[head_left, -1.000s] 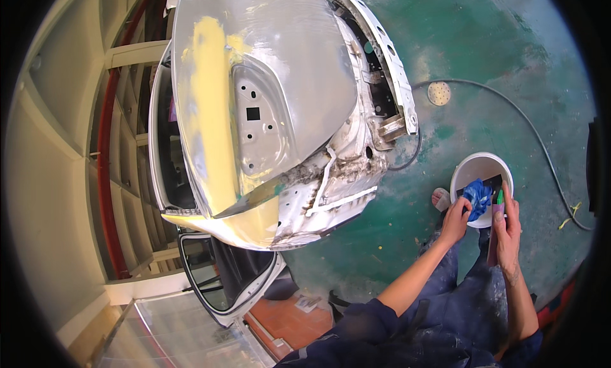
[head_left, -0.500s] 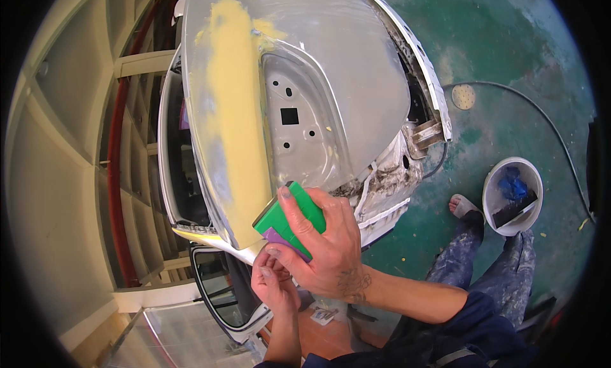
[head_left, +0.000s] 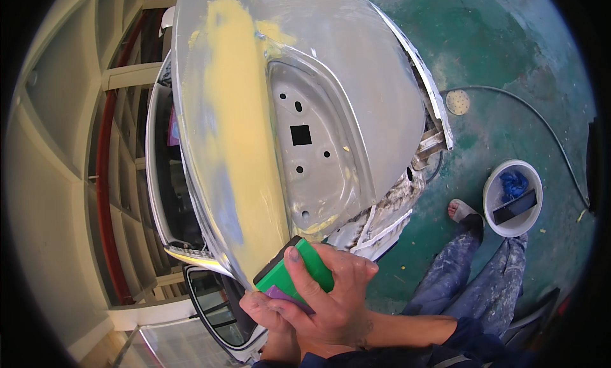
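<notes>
My right hand [head_left: 340, 291] is wrapped round a green sanding block [head_left: 310, 270] with a dark edge and a purple strip along its side. The block is tilted at the near end of a broad yellow filler stripe [head_left: 238, 113] on a grey car panel [head_left: 344, 56]; whether it touches the panel I cannot tell. Just below it, my left hand [head_left: 267, 314] sits with curled fingers, partly covered by my right hand. What its fingers hold, if anything, is hidden. Beside the yellow stripe lies a recess [head_left: 328, 171] with several holes.
On the green floor stands a white bucket [head_left: 487, 206] holding a blue crumpled thing and a dark flat piece. A person's dusty trouser legs [head_left: 439, 272] are beside it. A round perforated disc [head_left: 457, 102] lies near a hose [head_left: 541, 110]. A car window frame [head_left: 210, 311] is at lower left.
Both hands and the sanding block have moved lower in the view. The panel's near part, with a further hole in the recess, has come into sight as the view shifted.
</notes>
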Action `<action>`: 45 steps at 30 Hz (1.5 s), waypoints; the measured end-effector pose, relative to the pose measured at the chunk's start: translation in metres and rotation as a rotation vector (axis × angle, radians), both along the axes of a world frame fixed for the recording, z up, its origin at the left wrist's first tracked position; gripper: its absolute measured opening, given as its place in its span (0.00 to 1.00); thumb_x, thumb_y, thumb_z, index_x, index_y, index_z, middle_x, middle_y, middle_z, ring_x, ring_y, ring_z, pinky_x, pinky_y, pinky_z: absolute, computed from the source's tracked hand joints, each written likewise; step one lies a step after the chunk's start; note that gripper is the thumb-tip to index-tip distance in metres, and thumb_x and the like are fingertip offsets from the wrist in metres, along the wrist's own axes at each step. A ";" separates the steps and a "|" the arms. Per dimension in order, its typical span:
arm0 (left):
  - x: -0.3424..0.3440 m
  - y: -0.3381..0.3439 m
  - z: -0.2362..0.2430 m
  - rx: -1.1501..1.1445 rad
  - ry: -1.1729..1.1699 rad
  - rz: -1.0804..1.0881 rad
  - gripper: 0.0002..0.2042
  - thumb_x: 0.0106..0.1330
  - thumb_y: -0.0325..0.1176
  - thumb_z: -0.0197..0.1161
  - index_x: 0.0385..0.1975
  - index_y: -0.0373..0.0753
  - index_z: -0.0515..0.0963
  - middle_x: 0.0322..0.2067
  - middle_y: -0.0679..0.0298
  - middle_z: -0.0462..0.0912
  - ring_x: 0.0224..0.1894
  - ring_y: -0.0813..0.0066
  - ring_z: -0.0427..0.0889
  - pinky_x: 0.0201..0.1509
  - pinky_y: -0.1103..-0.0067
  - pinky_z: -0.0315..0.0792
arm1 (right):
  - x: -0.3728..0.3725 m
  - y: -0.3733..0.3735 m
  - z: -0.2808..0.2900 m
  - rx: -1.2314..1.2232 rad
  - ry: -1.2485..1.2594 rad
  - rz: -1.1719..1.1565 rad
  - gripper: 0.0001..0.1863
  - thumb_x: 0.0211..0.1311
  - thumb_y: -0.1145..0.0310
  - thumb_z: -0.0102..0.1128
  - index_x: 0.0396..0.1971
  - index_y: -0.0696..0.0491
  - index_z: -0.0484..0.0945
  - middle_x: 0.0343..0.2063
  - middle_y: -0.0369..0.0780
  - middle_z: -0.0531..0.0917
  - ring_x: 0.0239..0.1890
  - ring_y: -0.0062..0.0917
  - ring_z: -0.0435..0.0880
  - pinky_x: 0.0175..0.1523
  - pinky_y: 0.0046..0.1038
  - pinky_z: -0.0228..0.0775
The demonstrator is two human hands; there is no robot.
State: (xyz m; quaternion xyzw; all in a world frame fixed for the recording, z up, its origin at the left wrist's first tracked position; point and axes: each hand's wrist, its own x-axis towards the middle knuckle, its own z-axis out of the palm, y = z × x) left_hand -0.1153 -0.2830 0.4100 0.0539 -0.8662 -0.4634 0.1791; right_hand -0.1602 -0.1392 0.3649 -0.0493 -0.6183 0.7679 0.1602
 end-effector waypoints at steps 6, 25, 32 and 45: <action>-0.004 -0.002 -0.006 -0.040 -0.016 -0.049 0.24 0.81 0.46 0.59 0.43 0.22 0.82 0.40 0.52 0.86 0.39 0.70 0.84 0.45 0.74 0.78 | -0.059 -0.005 0.001 -0.170 0.031 -0.110 0.43 0.50 0.56 0.82 0.65 0.60 0.79 0.48 0.49 0.79 0.48 0.38 0.75 0.48 0.38 0.71; -0.066 0.024 0.117 -0.873 0.213 -0.611 0.23 0.84 0.48 0.47 0.57 0.32 0.78 0.46 0.48 0.81 0.52 0.51 0.81 0.60 0.59 0.75 | 0.059 0.002 -0.026 -0.352 -0.006 0.148 0.41 0.54 0.59 0.82 0.67 0.61 0.78 0.52 0.49 0.78 0.50 0.40 0.75 0.54 0.39 0.69; -0.177 0.117 0.108 -2.125 -0.347 -0.921 0.30 0.77 0.51 0.48 0.71 0.36 0.74 0.75 0.55 0.70 0.80 0.48 0.61 0.83 0.50 0.47 | 0.059 0.033 -0.050 -0.306 -0.064 0.168 0.41 0.52 0.60 0.82 0.66 0.63 0.78 0.52 0.51 0.78 0.49 0.40 0.76 0.54 0.37 0.73; -0.004 0.057 0.048 -0.872 -0.639 -0.945 0.39 0.65 0.42 0.72 0.75 0.34 0.66 0.77 0.48 0.65 0.82 0.56 0.59 0.83 0.62 0.51 | 0.066 0.050 -0.076 -0.469 -0.144 0.141 0.42 0.64 0.56 0.74 0.70 0.69 0.71 0.56 0.51 0.73 0.50 0.34 0.74 0.51 0.32 0.72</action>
